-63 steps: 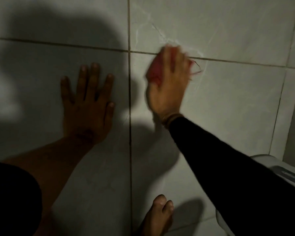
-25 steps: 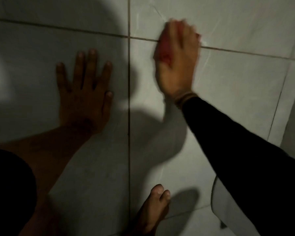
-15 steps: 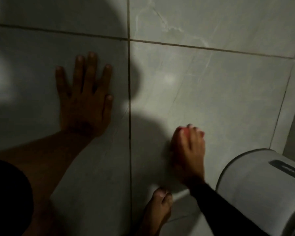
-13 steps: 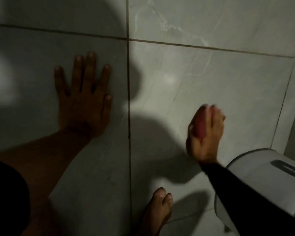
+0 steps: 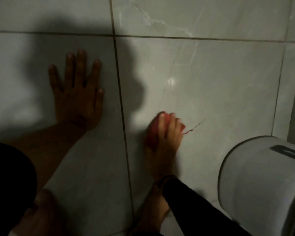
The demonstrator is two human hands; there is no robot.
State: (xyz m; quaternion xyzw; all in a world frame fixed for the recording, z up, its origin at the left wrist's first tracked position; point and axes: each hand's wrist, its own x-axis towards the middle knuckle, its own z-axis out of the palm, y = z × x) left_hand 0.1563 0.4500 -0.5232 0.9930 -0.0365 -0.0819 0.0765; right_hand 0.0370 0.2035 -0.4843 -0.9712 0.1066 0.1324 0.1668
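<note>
Foot (image 5: 153, 213): bare, at 6 o'clock on the floor (image 5: 228, 82).
Right hand (image 5: 167, 143): fingers (image 5: 162, 123) grasping the red cloth (image 5: 152, 133), pressing it down.
Red cloth: under the right hand, long axis from 7 to 1 o'clock; threads point to 2 o'clock.
Left hand (image 5: 78, 92): at 10 o'clock, flat, fingers released, pointing to 12.

Head cam, wide-angle, pts steeply down, close over tiled floor (image 5: 220, 91) w/ left hand (image 5: 78, 99), right hand (image 5: 163, 142).

Dim light on pale marbled tiles (image 5: 220, 86), white container (image 5: 262, 184) at right
</note>
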